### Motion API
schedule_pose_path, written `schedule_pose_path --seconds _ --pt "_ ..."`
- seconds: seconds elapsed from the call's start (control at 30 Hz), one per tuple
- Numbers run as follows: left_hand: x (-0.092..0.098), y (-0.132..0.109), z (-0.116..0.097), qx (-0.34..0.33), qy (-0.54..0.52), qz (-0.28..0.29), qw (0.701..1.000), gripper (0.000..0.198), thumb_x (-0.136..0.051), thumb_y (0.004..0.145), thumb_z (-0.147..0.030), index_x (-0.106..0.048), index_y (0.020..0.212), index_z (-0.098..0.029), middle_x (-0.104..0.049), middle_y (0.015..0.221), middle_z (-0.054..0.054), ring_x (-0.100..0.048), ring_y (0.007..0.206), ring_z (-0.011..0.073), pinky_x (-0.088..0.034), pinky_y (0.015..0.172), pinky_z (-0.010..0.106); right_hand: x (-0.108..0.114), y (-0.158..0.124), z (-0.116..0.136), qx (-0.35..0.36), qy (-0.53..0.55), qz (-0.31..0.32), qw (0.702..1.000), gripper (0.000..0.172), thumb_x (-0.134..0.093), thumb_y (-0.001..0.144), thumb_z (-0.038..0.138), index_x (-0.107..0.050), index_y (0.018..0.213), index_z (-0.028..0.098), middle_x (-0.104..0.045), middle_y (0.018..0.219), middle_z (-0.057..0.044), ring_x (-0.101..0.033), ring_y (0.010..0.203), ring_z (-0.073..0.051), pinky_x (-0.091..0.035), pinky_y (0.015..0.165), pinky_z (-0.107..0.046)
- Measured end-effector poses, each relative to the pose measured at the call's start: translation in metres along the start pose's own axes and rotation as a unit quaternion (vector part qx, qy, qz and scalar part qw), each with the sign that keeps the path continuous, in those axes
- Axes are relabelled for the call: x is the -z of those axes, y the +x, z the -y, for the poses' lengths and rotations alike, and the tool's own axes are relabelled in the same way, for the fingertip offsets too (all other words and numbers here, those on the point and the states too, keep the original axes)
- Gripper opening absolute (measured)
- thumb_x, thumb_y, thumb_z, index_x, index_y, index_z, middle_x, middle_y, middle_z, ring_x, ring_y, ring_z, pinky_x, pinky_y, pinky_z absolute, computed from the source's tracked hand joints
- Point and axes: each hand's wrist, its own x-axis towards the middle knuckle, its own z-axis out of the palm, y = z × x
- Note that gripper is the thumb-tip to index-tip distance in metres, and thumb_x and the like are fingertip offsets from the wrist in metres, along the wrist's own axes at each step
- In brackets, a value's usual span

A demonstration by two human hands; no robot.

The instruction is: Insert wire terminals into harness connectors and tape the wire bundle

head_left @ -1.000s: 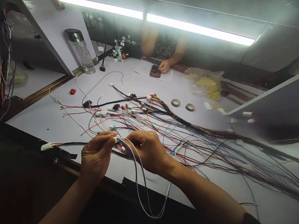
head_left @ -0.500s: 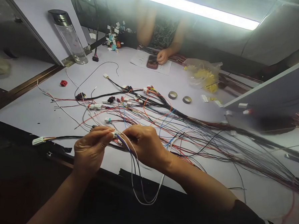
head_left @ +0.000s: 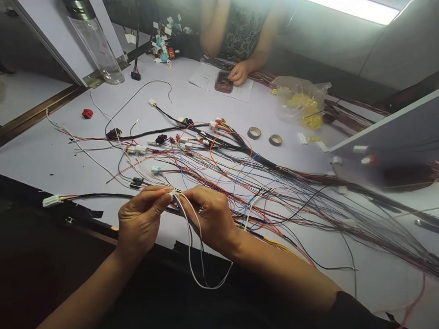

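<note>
Pinching white connector (head_left: 172, 197): left hand (head_left: 140, 220), grip nearly closed.

Left hand (head_left: 138, 220) pinching, right hand (head_left: 216, 219) curled alongside

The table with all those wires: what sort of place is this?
Probably a wiring workshop: a wire bundle spreads across the table, two tape rolls lie nearby, and the left hand holds a white connector.

Yellow wires (head_left: 279, 244) are showing beyond the right forearm (head_left: 283, 271) now, and the white wire loop (head_left: 213, 288) is hanging shorter!
</note>
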Motion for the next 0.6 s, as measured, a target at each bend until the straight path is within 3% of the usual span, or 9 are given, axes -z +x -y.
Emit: schedule_pose_path --seconds 0.2,0.6 --pt "-0.0012 0.0023 -0.0015 0.017 -0.023 -0.017 0.999 0.015 -0.081 0.067 -0.019 -0.075 0.078 -0.026 -0.067 0.086 0.001 -0.063 0.085 0.0152 -0.054 0.079 0.029 0.0092 -0.0038 0.0009 0.004 -0.022 -0.014 1.000 0.012 -0.060 0.091 0.027 -0.069 0.090 0.020 -0.074 0.082 0.001 -0.064 0.072 -0.012 -0.034 0.077 -0.031" --pt "0.0007 -0.0037 -0.0021 -0.027 0.044 0.002 0.999 0.018 -0.078 0.069 -0.013 -0.075 0.082 -0.026 -0.066 0.087 0.001 -0.062 0.087 0.0143 -0.052 0.084 0.029 0.0043 -0.0042 -0.0021 0.020 -0.009 0.019 1.000 0.024 -0.050 0.097 0.032 -0.066 0.086 0.019 -0.073 0.079 -0.001 -0.064 0.071 -0.011 -0.033 0.072 -0.030"
